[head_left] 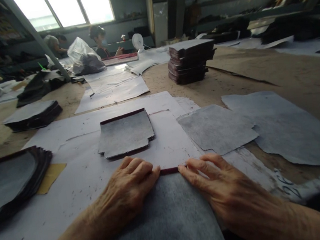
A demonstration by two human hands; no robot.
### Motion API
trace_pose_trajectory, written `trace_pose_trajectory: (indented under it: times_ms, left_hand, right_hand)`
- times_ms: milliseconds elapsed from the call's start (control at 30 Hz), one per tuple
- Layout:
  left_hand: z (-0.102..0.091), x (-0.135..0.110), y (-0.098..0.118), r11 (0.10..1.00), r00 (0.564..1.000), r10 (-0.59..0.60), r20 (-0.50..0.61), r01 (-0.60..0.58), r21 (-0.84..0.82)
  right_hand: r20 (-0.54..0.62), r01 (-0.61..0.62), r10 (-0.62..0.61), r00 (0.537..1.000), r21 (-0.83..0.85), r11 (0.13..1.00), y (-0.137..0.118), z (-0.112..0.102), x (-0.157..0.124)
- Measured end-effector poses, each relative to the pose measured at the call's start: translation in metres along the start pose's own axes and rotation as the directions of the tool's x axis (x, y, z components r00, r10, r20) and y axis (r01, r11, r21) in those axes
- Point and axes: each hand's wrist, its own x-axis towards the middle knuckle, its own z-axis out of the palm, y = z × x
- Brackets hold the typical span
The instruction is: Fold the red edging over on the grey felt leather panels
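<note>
- Left hand (129, 188) flat on grey sheet (166, 220), lower centre, grip apart.
- Right hand (214, 185) flat beside it, grip apart, fingertips at dark red edge (169, 170).
- Grey cut piece (125, 134) lies above.

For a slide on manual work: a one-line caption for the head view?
Left hand and right hand press flat on the far edge of a grey sheet; a cut grey piece lies beyond.
</note>
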Motion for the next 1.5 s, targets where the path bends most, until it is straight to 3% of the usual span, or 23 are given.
trace_pose_trajectory:
  times_ms: [167, 267, 367, 433, 533, 667, 833, 933, 1000, 1200, 1400, 1500]
  left_hand:
    - [0.001, 0.003, 0.001, 0.999, 0.999, 0.040, 0.025, -0.040, 0.011]
    - [0.002, 0.003, 0.001, 1.000, 1.000, 0.015, 0.024, -0.015, 0.002]
    - [0.002, 0.003, 0.002, 1.000, 1.000, 0.012, 0.017, -0.012, 0.019]
    - [0.001, 0.003, 0.002, 0.999, 1.000, 0.014, 0.002, -0.014, 0.033]
    - [0.001, 0.003, 0.004, 0.999, 1.000, 0.013, -0.022, -0.012, 0.044]
    - [0.001, 0.004, 0.006, 1.000, 1.000, -0.018, -0.015, 0.019, 0.019]
    - [-0.001, -0.001, -0.002, 0.996, 0.996, -0.067, -0.052, 0.063, -0.070]
    - [-0.006, -0.012, -0.015, 0.974, 0.975, -0.164, -0.149, 0.137, -0.178]
    - [-0.010, -0.021, -0.024, 0.959, 0.972, -0.183, -0.148, 0.144, -0.243]
    - [-0.013, -0.034, -0.033, 0.958, 0.981, -0.138, -0.134, 0.098, -0.268]
    - [-0.011, -0.032, -0.029, 0.986, 0.988, -0.023, -0.150, -0.002, -0.166]
    - [-0.010, -0.032, -0.029, 0.988, 0.989, -0.028, -0.143, 0.006, -0.151]
  right_hand:
    - [-0.003, 0.004, -0.003, 1.000, 0.162, 0.987, 0.011, -0.002, 0.004]
    - [-0.027, -0.169, 0.188, 0.982, 0.322, 0.932, 0.027, -0.001, -0.003]
    - [-0.061, -0.401, 0.443, 0.895, 0.330, 0.855, 0.039, -0.002, -0.007]
    - [-0.127, -0.453, 0.501, 0.856, 0.280, 0.846, 0.038, -0.002, 0.000]
    - [-0.192, -0.320, 0.368, 0.910, 0.241, 0.916, 0.018, 0.001, 0.022]
    - [-0.082, -0.198, 0.216, 0.973, 0.184, 0.963, -0.016, 0.013, 0.047]
    - [-0.040, -0.172, 0.172, 0.984, 0.009, 0.985, -0.030, 0.023, 0.048]
    - [-0.036, -0.148, 0.147, 0.988, -0.020, 0.989, -0.027, 0.023, 0.045]
    - [-0.036, -0.149, 0.148, 0.988, -0.011, 0.989, -0.026, 0.023, 0.045]
    - [-0.054, -0.170, 0.170, 0.984, 0.011, 0.985, -0.026, 0.024, 0.047]
    - [-0.026, -0.067, 0.066, 0.997, -0.041, 0.997, -0.023, 0.020, 0.048]
    - [0.030, -0.009, 0.011, 0.999, -0.090, 0.996, -0.024, 0.017, 0.051]
